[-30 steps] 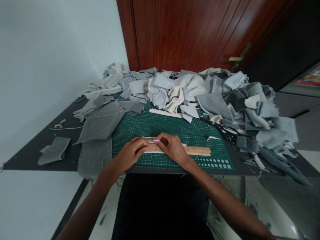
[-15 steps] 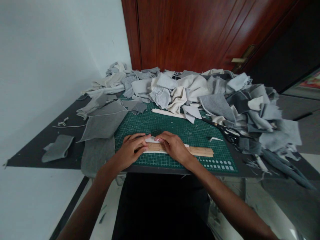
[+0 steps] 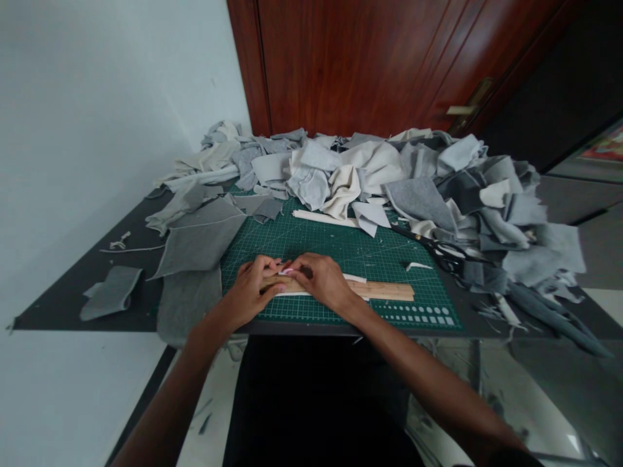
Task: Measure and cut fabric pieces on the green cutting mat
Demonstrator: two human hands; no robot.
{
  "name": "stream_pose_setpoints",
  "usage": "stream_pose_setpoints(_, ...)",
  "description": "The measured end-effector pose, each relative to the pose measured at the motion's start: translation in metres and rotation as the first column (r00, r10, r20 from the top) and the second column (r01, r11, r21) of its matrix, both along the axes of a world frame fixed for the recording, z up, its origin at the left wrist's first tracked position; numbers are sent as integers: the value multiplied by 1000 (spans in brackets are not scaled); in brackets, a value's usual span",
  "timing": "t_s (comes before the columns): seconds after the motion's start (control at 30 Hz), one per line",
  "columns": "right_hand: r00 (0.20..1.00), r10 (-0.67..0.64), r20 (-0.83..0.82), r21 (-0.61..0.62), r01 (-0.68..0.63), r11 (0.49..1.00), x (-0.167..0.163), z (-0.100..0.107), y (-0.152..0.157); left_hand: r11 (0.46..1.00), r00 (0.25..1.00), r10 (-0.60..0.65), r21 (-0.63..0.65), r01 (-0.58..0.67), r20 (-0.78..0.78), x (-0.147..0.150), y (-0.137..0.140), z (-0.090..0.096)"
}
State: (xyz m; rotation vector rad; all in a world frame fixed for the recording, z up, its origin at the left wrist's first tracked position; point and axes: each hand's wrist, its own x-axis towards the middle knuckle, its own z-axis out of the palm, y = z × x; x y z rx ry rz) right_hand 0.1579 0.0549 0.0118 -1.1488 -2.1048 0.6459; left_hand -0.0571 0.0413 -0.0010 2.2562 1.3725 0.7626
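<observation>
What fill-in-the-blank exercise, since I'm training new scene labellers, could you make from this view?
1. The flat bar beneath the left hand and right hand is made of ____.
2. The cutting mat is coloured ____.
3. The black-handled scissors lie toward the person's ____ side.
4. Beyond the heap of fabric stands a ____ with a lever handle.

Missing words: wood; green; right; door.

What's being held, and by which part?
Left grip: the wooden strip, near its left end. Right grip: apparently a small pinkish thing; which part is hidden.
</observation>
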Motion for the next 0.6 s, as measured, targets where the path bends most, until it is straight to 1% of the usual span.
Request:
stream_pose_setpoints(0.13,1000,7,3,36,-8,999,-4,-2,3,1000,1000,5,21,-5,-9,0,0,-1)
stream_pose_setpoints(0.27,999,26,29,32,-27,999,-8,-6,7,999,999,1,43,1,-49,1,0,-1)
stream_pose_setpoints(0.4,998,39,39,41,-41,998,-9,-6,7,998,999,-11,66,14,-42,2,-4,2)
stream_pose_setpoints(0.6,968,13,249,92,-37,995,-11,0,-2,990,998,54,125,-58,34,4,-9,4)
